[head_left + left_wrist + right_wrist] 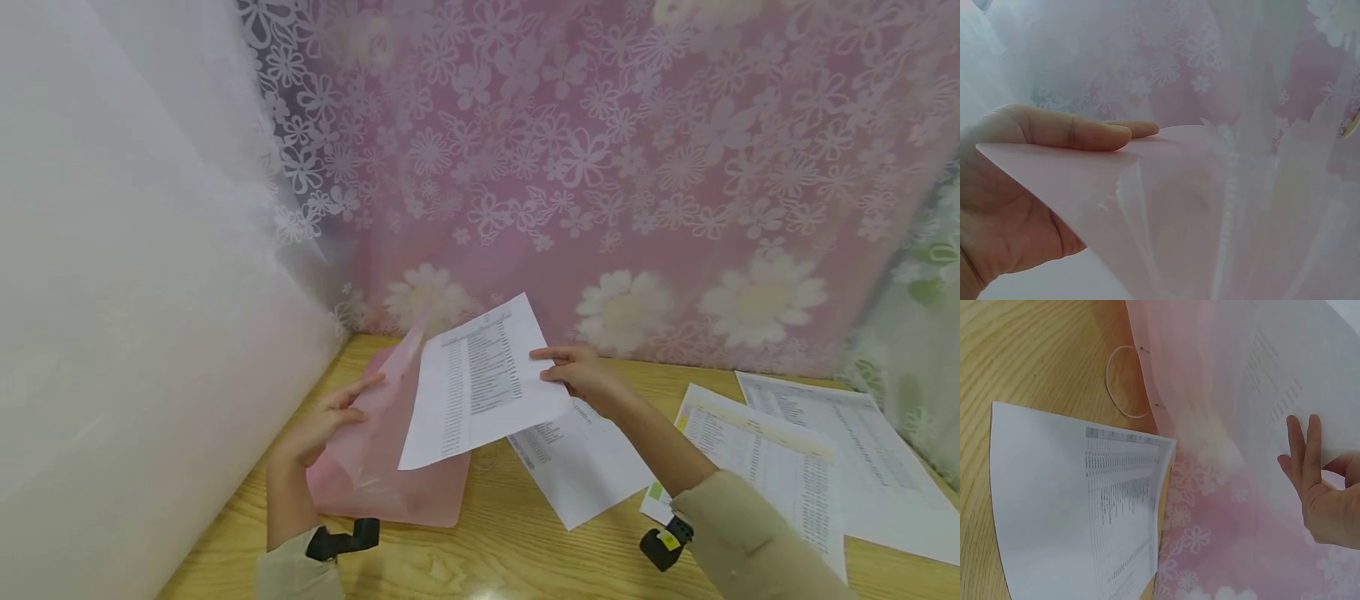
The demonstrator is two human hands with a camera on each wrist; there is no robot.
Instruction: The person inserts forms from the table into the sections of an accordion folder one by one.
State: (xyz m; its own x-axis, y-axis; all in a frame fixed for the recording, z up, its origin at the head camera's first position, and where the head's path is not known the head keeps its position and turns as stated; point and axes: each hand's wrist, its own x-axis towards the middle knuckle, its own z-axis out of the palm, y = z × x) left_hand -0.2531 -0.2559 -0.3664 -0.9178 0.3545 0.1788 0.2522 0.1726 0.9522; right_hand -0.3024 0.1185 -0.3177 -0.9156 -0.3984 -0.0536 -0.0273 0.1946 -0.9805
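My left hand (322, 423) holds up the translucent front cover of a pink plastic folder (431, 496) lying on the table at left. In the left wrist view the cover (1085, 181) passes between the fingers and the rest of the hand. A printed sheet of paper (480, 375) is tilted in the air just right of the raised cover. My right hand (592, 382) pinches this sheet by its right edge, thumb hidden behind fingers in the head view. From the right wrist, the sheet's back (1285, 369) shows faint print through it.
Another printed sheet (585, 475) lies on the wooden table (510, 550) below the held one. Two more overlapping sheets (795, 475) lie at the right. By the folder's edge is a thin white elastic loop (1109, 381). Floral curtains (570, 167) stand behind and beside.
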